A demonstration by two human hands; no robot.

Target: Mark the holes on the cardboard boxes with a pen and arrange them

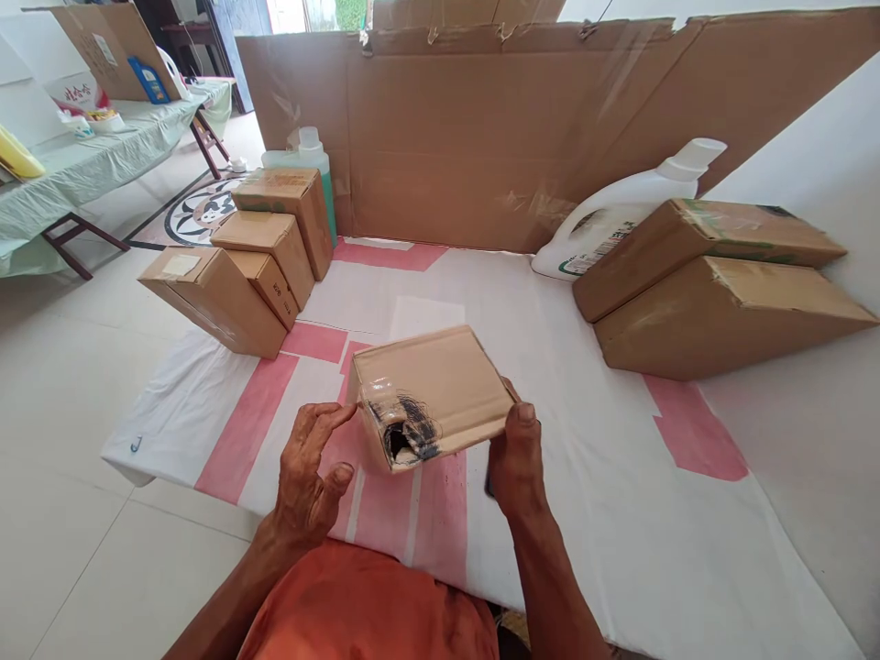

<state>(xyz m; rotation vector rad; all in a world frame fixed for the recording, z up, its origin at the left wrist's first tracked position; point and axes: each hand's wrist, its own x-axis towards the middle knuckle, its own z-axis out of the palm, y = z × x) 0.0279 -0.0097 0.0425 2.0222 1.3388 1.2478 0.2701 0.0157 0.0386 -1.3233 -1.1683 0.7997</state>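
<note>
A brown cardboard box (pixel 440 380) is held tilted above the table, in front of my body. Its near left corner has a torn hole with black scribbled marks around it and clear tape beside it. My right hand (pixel 517 458) grips the box at its right end, thumb on top and the other fingers hidden beneath. My left hand (pixel 313 472) is at the box's left side, fingers apart, with the index fingertip at the edge near the tape. Whether that fingertip presses on the box I cannot tell. A small dark object, mostly hidden, shows beside my right hand.
Several cardboard boxes (pixel 271 238) stand at the left table edge, a green-liquid bottle (pixel 333 206) behind them. Two boxes (pixel 715 316) and a white jug (pixel 611 215) stand at right. A large cardboard panel (pixel 440 147) closes the back. The tablecloth (pixel 550 550) is white with pink patches.
</note>
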